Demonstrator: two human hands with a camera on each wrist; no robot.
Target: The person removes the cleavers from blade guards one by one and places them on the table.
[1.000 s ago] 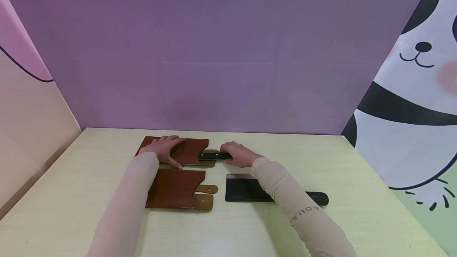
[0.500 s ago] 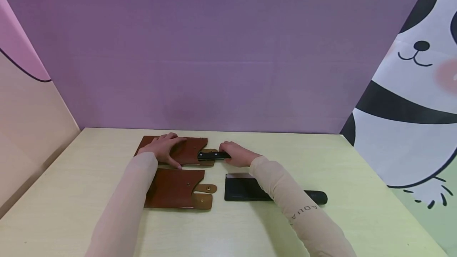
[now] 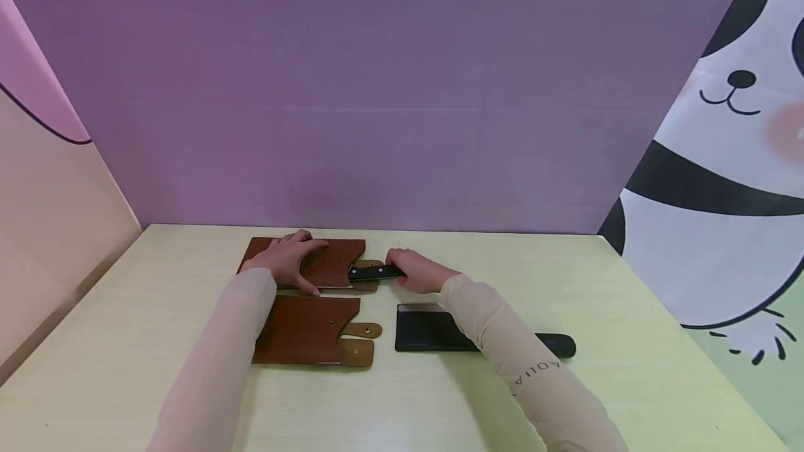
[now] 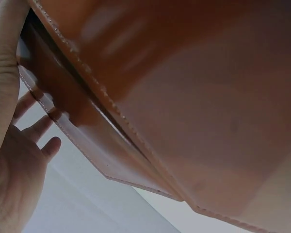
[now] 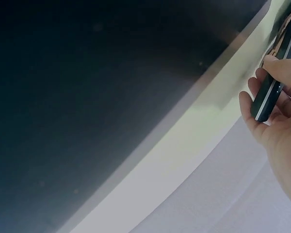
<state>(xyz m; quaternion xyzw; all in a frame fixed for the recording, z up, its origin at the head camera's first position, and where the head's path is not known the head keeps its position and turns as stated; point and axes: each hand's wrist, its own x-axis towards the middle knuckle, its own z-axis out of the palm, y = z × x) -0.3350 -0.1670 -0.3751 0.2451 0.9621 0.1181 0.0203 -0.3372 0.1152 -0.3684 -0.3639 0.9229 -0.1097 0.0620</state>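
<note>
Two brown leather sheaths lie on the table. My left hand [image 3: 290,261] rests flat on the far sheath [image 3: 329,261], with the thumb at its near edge. A knife is in that sheath; only its black handle [image 3: 373,272] sticks out to the right. My right hand [image 3: 414,271] grips that handle [image 5: 270,86]. The near sheath [image 3: 308,330] lies with its snap straps [image 3: 358,342] open. A black cleaver [image 3: 432,332] lies flat to its right, partly under my right forearm. The left wrist view shows the far sheath [image 4: 184,87] from close up.
The pale wooden table [image 3: 628,340] ends at a purple back wall [image 3: 402,89]. A panda-print panel [image 3: 728,180] stands on the right and a pink and beige panel [image 3: 44,180] on the left. The cleaver's black handle [image 3: 559,344] points right.
The knife handle and my right hand have moved slightly left toward the far sheath. My left hand stays on the sheath.
</note>
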